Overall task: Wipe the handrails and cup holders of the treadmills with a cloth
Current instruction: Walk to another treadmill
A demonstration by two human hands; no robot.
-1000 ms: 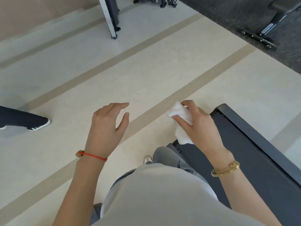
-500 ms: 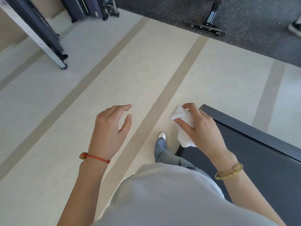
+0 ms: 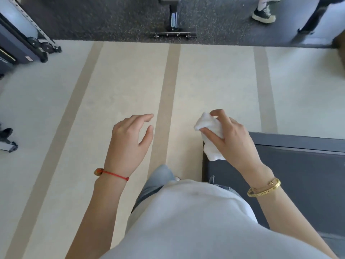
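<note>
The right hand (image 3: 233,139) pinches a crumpled white cloth (image 3: 211,135) above the corner of the dark grey treadmill deck (image 3: 298,165); the left hand (image 3: 128,139) hovers with relaxed fingers, holding nothing, over the beige floor (image 3: 121,81).

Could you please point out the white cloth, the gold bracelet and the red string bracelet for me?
white cloth (image 3: 211,126), head view, on the bunched upper part above the fingers.
gold bracelet (image 3: 265,189), head view, on the band across the right wrist.
red string bracelet (image 3: 114,174), head view, on the cord across the left wrist.

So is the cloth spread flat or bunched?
Bunched: the cloth is crumpled in the right hand, pinched between thumb and fingers, its loose end hanging below.
</note>
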